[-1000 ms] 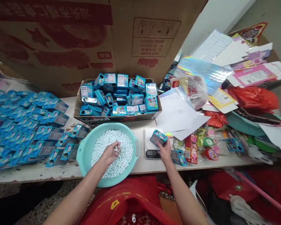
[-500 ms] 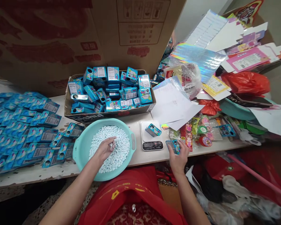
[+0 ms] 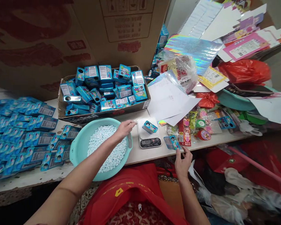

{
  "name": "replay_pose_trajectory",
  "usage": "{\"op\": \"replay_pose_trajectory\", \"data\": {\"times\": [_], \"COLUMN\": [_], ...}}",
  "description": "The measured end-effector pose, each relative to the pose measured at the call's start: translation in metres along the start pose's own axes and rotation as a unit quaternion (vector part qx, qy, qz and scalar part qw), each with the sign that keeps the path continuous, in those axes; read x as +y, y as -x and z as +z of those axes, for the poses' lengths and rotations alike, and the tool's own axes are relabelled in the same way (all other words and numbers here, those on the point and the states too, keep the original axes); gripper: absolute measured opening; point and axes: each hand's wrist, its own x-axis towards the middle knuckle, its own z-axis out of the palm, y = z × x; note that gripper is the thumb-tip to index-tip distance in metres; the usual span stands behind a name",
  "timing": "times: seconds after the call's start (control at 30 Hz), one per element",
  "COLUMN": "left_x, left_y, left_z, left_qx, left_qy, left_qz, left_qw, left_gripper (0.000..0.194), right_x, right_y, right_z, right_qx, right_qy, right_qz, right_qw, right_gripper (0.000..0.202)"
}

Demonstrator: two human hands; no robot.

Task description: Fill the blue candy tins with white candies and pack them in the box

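My left hand (image 3: 125, 128) is above the right rim of a turquoise basin (image 3: 74, 150), its fingertips pinched together close to the scale's left edge. Whatever may be between them is too small to make out. Small pale candies (image 3: 115, 155) fill the bottom of the basin. On the white digital scale (image 3: 142, 133) lies a blue candy box (image 3: 150, 127), its round dark window facing up. My right hand (image 3: 184, 160) has its thumb and fingers apart, just in front of another blue box (image 3: 174, 142) lying on the table; the thumb tip is at its near edge.
A carton (image 3: 103, 117) of blue boxes stands behind the basin, against a large cardboard box (image 3: 89, 40). Rows of blue boxes (image 3: 21, 134) cover the table's left. Papers (image 3: 170, 103), red bags (image 3: 244, 72) and small candy packs (image 3: 184, 131) clutter the right.
My left hand has lifted from the candies and moved right towards the scale. My right hand has let go of the blue box and drawn back slightly towards me. The view has shifted slightly.
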Motion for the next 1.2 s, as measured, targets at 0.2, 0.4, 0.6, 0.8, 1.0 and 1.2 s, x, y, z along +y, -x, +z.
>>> {"op": "replay_pose_trajectory", "data": {"times": [0.2, 0.4, 0.6, 0.8, 1.0, 1.2], "left_x": [0.005, -0.008, 0.001, -0.003, -0.027, -0.035], "left_y": [-0.027, -0.039, 0.004, 0.071, 0.115, 0.138], "left_z": [0.033, 0.052, 0.02, -0.029, -0.038, -0.045], "left_qx": [-0.047, -0.098, 0.04, 0.087, 0.054, 0.047], "left_qy": [-0.48, -0.616, -0.509, -0.411, -0.339, -0.113], "left_qz": [0.108, 0.133, 0.12, 0.116, 0.073, 0.015], "left_qw": [0.869, 0.77, 0.852, 0.9, 0.936, 0.992], "left_gripper": [0.034, 0.027, 0.026, 0.023, 0.022, 0.02], "right_x": [-0.004, -0.007, -0.04, -0.082, -0.13, -0.171], "right_y": [-0.005, -0.016, -0.026, -0.035, 0.003, 0.076], "right_z": [0.006, 0.022, 0.031, 0.084, 0.077, 0.069], "right_qx": [-0.022, -0.037, -0.057, -0.15, -0.155, -0.494], "right_qy": [-0.025, -0.033, -0.08, -0.085, -0.09, -0.222], "right_qz": [0.008, 0.053, 0.026, -0.067, -0.24, -0.13], "right_qw": [0.999, 0.997, 0.995, 0.983, 0.954, 0.831], "right_gripper": [0.057, 0.06, 0.056, 0.055, 0.079, 0.037]}}
